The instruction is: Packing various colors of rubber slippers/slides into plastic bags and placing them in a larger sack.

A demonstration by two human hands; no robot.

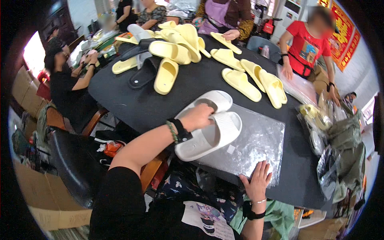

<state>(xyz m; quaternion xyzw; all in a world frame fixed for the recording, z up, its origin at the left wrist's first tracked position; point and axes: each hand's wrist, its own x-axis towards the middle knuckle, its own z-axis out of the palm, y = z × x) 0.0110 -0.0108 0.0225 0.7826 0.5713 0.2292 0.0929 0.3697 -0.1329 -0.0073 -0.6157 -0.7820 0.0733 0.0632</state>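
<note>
My left hand [199, 116] grips a pair of white slide slippers side by side, its fingers curled round their inner edges. The nearer slipper [229, 129] shows its ribbed strap, and the farther slipper [221, 99] lies partly behind my hand. Both toes point right, over a clear plastic bag [262, 136] that lies flat on the black table. My right hand [257, 182] rests on the bag's near edge with its fingers spread, holding nothing. A small white label [231, 149] shows on the bag.
Yellow slippers [170, 52] are heaped at the far left of the black table [120, 96], with a black slipper [144, 74] among them. Several yellow slippers [241, 84] lie at the far right. A co-worker in red [310, 48] handles clear bags [298, 86]; bagged slippers [320, 120] hang over the right edge.
</note>
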